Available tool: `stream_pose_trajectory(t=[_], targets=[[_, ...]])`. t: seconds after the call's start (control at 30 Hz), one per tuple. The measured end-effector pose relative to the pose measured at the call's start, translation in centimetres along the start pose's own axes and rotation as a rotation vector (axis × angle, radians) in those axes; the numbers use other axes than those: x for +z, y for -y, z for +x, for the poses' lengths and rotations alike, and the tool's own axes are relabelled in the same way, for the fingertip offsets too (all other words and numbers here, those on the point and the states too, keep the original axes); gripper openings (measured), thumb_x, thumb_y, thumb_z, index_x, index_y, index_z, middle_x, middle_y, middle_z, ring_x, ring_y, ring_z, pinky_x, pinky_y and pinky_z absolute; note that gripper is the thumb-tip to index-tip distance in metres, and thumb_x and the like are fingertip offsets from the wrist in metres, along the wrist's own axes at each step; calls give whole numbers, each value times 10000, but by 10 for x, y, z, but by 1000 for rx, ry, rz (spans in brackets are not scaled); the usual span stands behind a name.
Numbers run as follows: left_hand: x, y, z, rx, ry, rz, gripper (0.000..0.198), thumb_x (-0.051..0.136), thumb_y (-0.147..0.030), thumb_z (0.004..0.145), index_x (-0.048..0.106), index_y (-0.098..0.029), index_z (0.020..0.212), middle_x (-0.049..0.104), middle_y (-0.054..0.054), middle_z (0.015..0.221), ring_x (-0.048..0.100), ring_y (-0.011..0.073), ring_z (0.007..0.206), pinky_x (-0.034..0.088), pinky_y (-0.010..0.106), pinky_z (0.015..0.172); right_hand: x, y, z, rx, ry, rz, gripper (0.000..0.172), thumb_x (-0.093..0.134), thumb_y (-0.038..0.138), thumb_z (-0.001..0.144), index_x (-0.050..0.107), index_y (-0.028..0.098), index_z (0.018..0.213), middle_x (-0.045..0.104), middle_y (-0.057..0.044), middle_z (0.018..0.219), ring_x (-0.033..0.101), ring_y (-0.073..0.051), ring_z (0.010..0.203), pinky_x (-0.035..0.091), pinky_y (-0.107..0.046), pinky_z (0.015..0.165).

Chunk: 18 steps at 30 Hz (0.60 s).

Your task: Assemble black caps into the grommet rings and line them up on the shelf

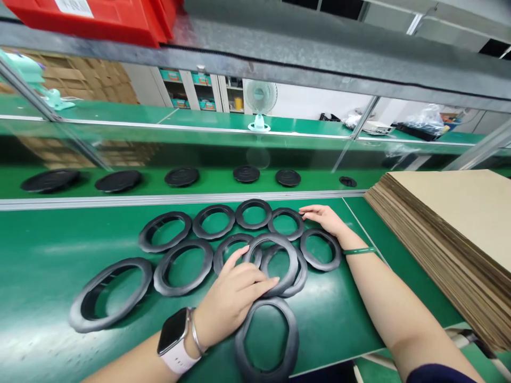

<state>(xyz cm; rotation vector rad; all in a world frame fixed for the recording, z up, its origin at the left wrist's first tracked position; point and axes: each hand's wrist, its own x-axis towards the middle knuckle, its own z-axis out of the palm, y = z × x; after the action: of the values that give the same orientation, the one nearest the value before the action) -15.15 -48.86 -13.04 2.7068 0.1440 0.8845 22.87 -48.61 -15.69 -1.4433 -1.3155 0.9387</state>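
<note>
Several black rings lie on the green table (43,234). My left hand (239,290), with a watch at the wrist, grips a black ring (293,260) between thumb and fingers, raised over another ring that it partly covers. Closer to the front edge lies a ring (294,340) by itself. At the back right, my right hand (324,218) has its fingers together against the outer edge of a ring (298,218); whether it grips that ring is unclear. Just below this hand is another ring (337,255). A large ring (80,319) rests at the far left.
Flat cardboard sheets (451,213) are stacked at the right. Behind the table, black discs (181,176) sit in a row on a green belt. A metal shelf (279,42) crosses overhead, carrying a red bin (120,21). A small fan (260,98) stands farther back.
</note>
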Motion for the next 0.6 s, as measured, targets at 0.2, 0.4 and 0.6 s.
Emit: stream_pose_trajectory(t=[0.2,0.4,0.6], targets=[[2,-6,7,20,22,7,387,507,1,908,629,-206,1211,744,-5,988,606,146,914,147,554,1203,1,-3,-1,7,-4,-24,397,769,448,788,739,214,1107,736,-77,1087,684,-247,990,490,-422,984],[5,-4,7,1,44,-6,308,514,-56,932,652,-220,1153,754,-26,967,614,147,914,118,525,1213,2,-5,-2,8,-2,2,404,775,456,783,736,215,1106,737,-71,1092,682,-249,1004,496,-422,991],[4,-1,6,-43,52,-18,295,511,-68,928,662,-229,1124,749,-26,935,621,150,908,133,514,1214,0,-6,-2,13,-5,-33,395,764,456,796,737,223,1114,732,-72,1107,679,-251,1012,496,-421,987]])
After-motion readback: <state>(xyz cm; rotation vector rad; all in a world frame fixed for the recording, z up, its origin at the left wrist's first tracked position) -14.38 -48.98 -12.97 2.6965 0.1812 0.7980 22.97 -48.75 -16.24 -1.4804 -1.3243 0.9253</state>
